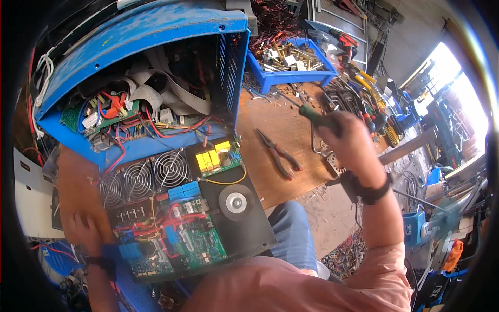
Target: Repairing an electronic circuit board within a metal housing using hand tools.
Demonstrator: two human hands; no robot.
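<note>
My right hand (345, 138) is closed around the green handle of a screwdriver (307, 111), its shaft pointing up and left over the wooden bench. My left hand (86, 233), blurred, is beside the left edge of a black panel (254, 229), fingers apart and holding nothing that I can see. The panel carries three round fan grilles (171, 169), a green circuit board (208, 244) with red wires, a smaller board with yellow blocks (213, 160) and a round metal-centred disc (236, 203). Behind it stands an open blue cabinet (171, 32) with boards and grey ribbon cables inside.
Pliers (278, 155) with dark red handles lie on the bench (254, 114) between panel and right hand. A blue tray (291, 78) of screws and metal parts stands at the back. Hand tools (358, 96) crowd the right side. A fan (444, 216) stands at far right.
</note>
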